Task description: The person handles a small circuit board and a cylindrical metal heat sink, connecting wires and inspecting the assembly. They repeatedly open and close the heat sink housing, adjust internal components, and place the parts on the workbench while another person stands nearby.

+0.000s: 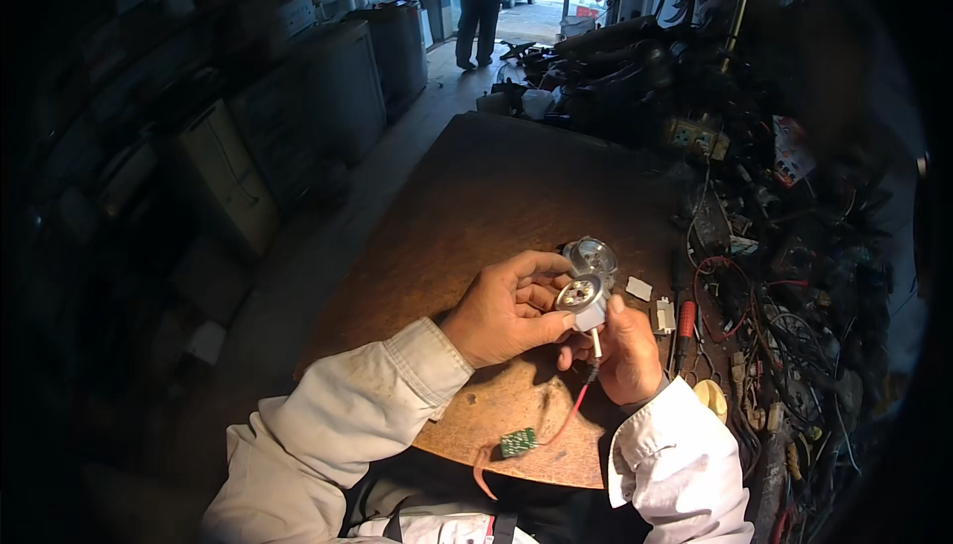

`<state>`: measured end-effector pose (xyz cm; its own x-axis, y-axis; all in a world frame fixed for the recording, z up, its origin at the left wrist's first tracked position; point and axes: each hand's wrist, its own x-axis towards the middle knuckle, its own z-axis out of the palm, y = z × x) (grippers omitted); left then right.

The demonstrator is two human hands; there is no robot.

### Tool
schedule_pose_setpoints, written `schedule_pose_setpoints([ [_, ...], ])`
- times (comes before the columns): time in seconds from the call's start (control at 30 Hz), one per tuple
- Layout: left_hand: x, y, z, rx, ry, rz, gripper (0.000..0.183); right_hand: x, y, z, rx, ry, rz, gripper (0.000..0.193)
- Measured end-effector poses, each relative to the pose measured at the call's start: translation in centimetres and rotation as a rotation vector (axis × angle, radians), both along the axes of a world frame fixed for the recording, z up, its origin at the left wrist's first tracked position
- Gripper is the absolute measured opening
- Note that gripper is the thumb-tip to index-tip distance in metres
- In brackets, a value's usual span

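Note:
Above the wooden table, a small round white LED lamp head (579, 293) is held in both hands, its face of several LEDs turned up. My left hand (511, 311) grips its left side with thumb and curled fingers. My right hand (631, 350) closes on its lower right side, thumb raised along the edge; part of its fingers is hidden. A white stem (597, 342) points down from the lamp. Red and dark wires (578, 407) run from there to a small green circuit board (518, 442) near the table's front edge. Just beyond the lamp sits a clear round cover (594, 254).
Two small pale plastic pieces (663, 316) and a red-handled screwdriver (686, 320) lie right of my hands. Tangled cables, tools and parts (784, 336) crowd the right side. Cabinets (328, 87) line the left, and a person (480, 8) stands by the far doorway.

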<state>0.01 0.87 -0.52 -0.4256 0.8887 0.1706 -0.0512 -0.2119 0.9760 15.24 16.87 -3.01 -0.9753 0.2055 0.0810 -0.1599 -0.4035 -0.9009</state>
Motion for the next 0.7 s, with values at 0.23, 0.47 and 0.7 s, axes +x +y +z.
schedule_pose_setpoints([
  [0.23,0.2,-0.6,0.6,-0.085,0.066,-0.018,0.068,0.1,-1.3,0.8,-0.011,-0.095,-0.028,0.078],
  [0.47,0.3,-0.7,1.0,-0.095,0.062,-0.066,0.066,0.3,-1.1,0.9,0.024,-0.101,-0.003,0.078],
  [0.7,0.0,-0.4,0.3,-0.073,0.215,0.017,0.06,-0.1,-0.9,0.8,0.083,-0.147,-0.019,0.076],
])
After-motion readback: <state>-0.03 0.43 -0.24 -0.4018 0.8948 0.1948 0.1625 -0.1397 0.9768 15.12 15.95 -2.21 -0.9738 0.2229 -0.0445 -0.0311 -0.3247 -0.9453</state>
